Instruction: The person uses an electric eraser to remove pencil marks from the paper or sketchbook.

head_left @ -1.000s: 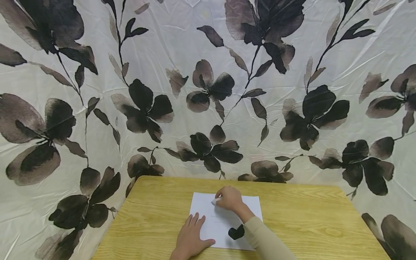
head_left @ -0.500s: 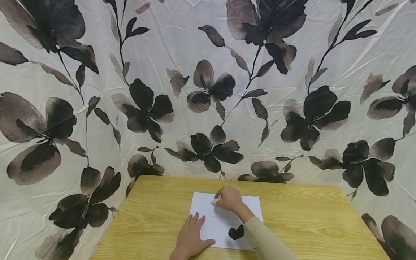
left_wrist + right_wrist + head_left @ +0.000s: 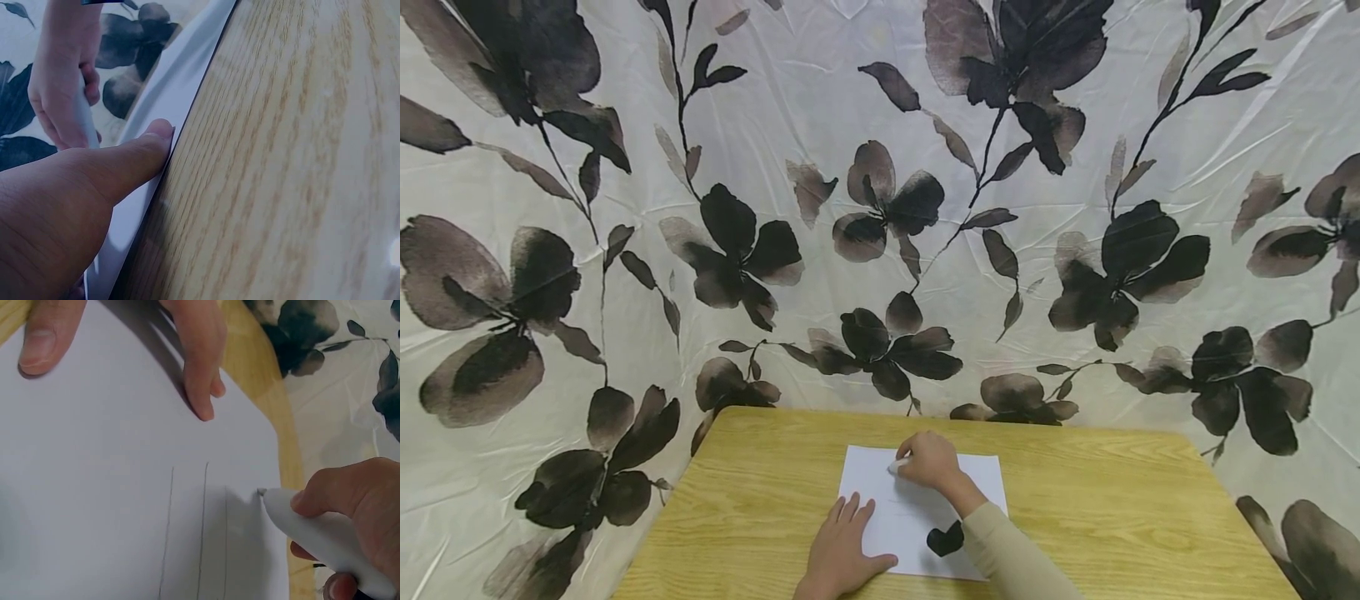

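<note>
A white sheet of paper [image 3: 910, 550] lies on the wooden table. My left hand [image 3: 842, 546] rests on its left side with fingers spread; in the left wrist view the thumb [image 3: 140, 153] presses along the paper's edge. Near the sheet's far edge, my right hand [image 3: 929, 460] grips a thick white pen-shaped tool [image 3: 312, 534]. Its small grey tip sits at the paper, close to the edge; whether it touches, I cannot tell. Several thin dark lines [image 3: 202, 531] run across the sheet in the right wrist view. The tool's exact kind is unclear.
Beside the right sleeve [image 3: 1011, 554] shows a black angular shape [image 3: 945, 539]; I cannot tell whether it lies on the paper. The table [image 3: 1112, 508] extends to both sides. Behind it hangs a white cloth [image 3: 820, 108] with dark flowers.
</note>
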### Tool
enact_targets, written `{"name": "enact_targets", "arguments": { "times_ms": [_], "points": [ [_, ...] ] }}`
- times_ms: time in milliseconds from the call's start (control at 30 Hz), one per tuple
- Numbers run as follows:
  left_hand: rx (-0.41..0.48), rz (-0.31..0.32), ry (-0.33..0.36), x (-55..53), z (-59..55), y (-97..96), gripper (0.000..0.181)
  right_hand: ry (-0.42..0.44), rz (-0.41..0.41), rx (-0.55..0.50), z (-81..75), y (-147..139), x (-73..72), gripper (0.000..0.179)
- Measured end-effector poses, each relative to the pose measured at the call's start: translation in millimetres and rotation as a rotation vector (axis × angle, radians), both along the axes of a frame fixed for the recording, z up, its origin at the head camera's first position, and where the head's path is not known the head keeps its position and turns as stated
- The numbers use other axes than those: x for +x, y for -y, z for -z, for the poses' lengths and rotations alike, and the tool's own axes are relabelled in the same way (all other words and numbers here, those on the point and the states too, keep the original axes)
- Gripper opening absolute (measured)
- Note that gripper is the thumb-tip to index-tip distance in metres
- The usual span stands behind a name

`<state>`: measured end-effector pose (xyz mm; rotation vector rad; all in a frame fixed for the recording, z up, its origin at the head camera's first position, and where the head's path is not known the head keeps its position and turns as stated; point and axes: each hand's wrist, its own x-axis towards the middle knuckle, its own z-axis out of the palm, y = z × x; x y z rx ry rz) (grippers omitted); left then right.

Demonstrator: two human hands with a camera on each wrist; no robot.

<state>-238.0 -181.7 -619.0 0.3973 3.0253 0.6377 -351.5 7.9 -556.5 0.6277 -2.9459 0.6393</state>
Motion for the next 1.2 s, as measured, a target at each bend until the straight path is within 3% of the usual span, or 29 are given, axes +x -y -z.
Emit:
{"name": "enact_targets", "arguments": {
  "times_ms": [400,833,1200],
  "points": [
    [0.006,0.007,0.002,3.4,-1.5,-3.7,0.097,-0.015,0.062,-0.004,-1.1,-12,1.6,0.014],
    [0.007,0.013,-0.063,4.2,-7.1,-0.4,0.094,-0.025,0.042,-0.058,-14.5,-79,19.0,0.014],
    [0.015,0.016,-0.05,5.5,-7.9,-2.6,0.095,-0.06,0.094,-0.035,-14.8,-149,56.5,0.012]
  ]
}}
